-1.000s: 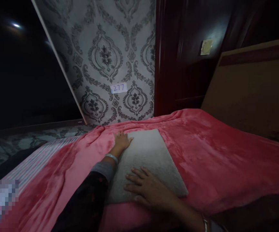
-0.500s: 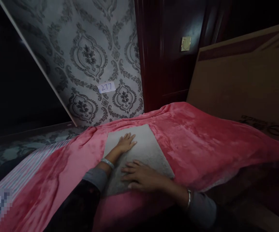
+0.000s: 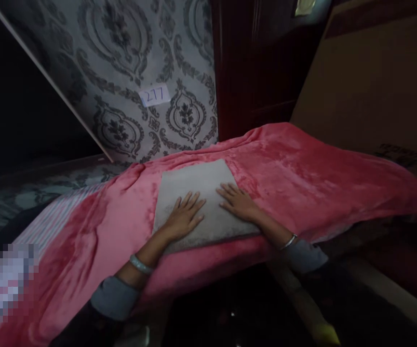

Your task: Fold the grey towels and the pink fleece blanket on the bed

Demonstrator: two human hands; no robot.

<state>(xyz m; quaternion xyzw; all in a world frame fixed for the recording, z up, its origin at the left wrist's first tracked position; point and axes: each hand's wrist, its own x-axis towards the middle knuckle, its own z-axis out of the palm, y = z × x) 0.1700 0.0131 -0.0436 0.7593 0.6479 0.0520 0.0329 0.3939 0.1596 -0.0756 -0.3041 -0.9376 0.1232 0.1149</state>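
A gray fabric mat, roughly four-sided, spread flat near the middle of a rumpled pinkish-red plush blanket, with its near edge close to the blanket's front fold. On top of it, a left hand, palm down on the near left part, fingers fanned and pointing away, pinching nothing. Across from it, well apart, a right hand, laid at the mat's right edge, fingers parted and reaching inward over the gray surface, likewise gripping nothing.

Around the left wrist, a pale bangle; around the right, a thin silver-toned bracelet. Behind both, gray cuffs at the ends of dark sleeves.

To the left, beside the blanket, a striped cloth in pale tones. Beyond the blanket, gray damask wallpaper bearing a white paper label; reads "277" in handwriting. Next to the wallpaper, a dark red glossy panel with a gold-toned wall plate cut by the upper border. At far right, a large leaning cardboard sheet, with dark printing too dim to read.
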